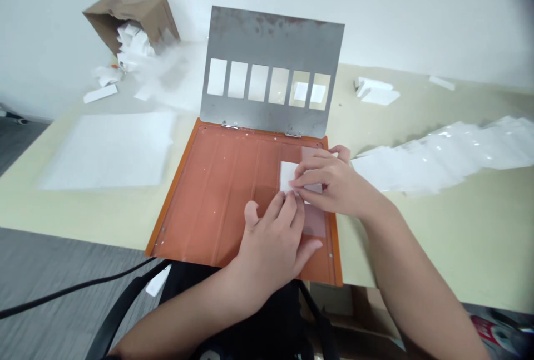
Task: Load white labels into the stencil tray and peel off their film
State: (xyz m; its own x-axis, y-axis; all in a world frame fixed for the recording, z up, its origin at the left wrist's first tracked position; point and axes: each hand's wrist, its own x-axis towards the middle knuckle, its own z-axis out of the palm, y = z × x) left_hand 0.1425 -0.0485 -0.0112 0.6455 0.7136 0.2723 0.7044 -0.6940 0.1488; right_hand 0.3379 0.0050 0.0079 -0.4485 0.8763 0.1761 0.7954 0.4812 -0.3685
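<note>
Head view — my left hand (pixel 272 240), my right hand (pixel 336 182), both touching white card (pixel 287 174), orange tray (pixel 217 193) beneath; whether pinched — I cannot tell.

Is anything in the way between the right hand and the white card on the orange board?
No, nothing visible: the right hand touches the white card, with the left hand at its near edge. The metal lid stands open behind them.
</note>
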